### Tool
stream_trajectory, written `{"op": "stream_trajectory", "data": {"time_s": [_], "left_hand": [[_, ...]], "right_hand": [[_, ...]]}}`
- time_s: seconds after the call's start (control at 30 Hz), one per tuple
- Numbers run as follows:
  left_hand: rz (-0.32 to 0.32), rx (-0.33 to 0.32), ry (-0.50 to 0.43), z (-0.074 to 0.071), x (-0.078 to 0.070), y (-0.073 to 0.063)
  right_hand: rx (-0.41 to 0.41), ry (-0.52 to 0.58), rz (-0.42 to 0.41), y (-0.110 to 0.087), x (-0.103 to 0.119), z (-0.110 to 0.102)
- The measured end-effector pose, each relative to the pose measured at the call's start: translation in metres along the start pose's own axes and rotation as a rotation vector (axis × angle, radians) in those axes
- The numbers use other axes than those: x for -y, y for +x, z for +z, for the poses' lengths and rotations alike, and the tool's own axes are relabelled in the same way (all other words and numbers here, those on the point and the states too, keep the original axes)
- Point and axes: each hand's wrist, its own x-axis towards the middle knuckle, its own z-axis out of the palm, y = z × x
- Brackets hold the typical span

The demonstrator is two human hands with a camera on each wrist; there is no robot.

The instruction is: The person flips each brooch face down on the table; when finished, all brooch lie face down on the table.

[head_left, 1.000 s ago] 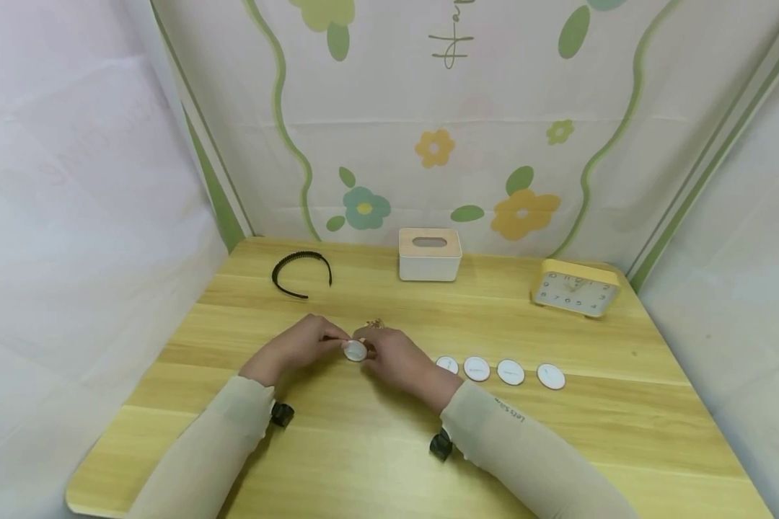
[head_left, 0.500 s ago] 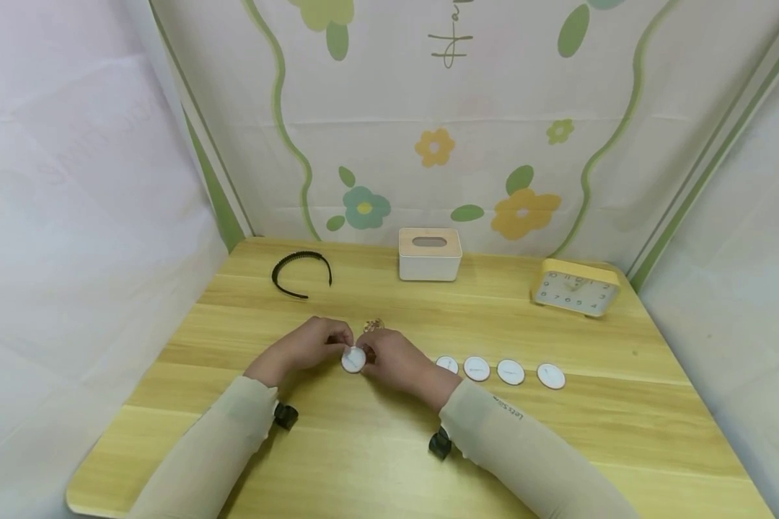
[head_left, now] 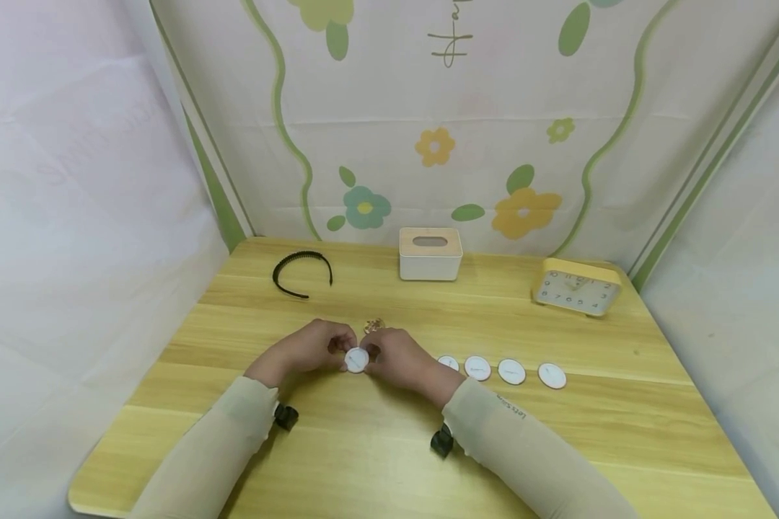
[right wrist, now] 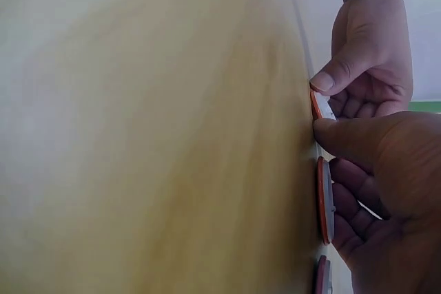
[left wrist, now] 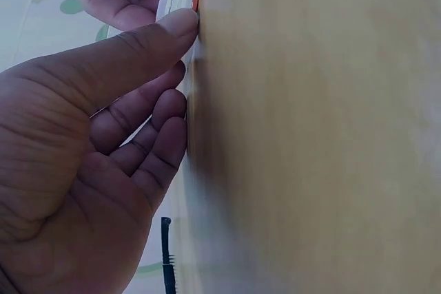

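A round button badge (head_left: 357, 360), white side up with a thin pin-like line across it, is low over or on the table between both hands. My left hand (head_left: 314, 347) pinches its left edge, the thumb lying on the rim in the left wrist view. From the other side my right hand (head_left: 399, 362) pinches the same badge; the right wrist view shows its orange-red rim (right wrist: 316, 106) between the two thumbs. A small gold openwork piece (head_left: 373, 326), partly hidden behind the right hand, lies just beyond. Its kind is unclear.
Several similar badges (head_left: 511, 372) lie in a row to the right, the nearest partly covered by the right wrist. Along the back are a black headband (head_left: 290, 261), a tissue box (head_left: 430, 265) and a yellow clock (head_left: 576, 288) on the wooden table (head_left: 363, 454).
The badge has turned from tilted to flatter, its white side now facing up. My left hand has shifted slightly right and nearer, while the right hand has hardly moved.
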Motion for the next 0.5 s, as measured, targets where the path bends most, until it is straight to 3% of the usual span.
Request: {"op": "stream_trajectory", "data": {"time_s": [0.5], "left_hand": [[-0.023, 0.013, 0.039, -0.0014, -0.0084, 0.0000]], "right_hand": [[0.033, -0.061, -0.037, -0.0017, -0.0010, -0.0025]]}}
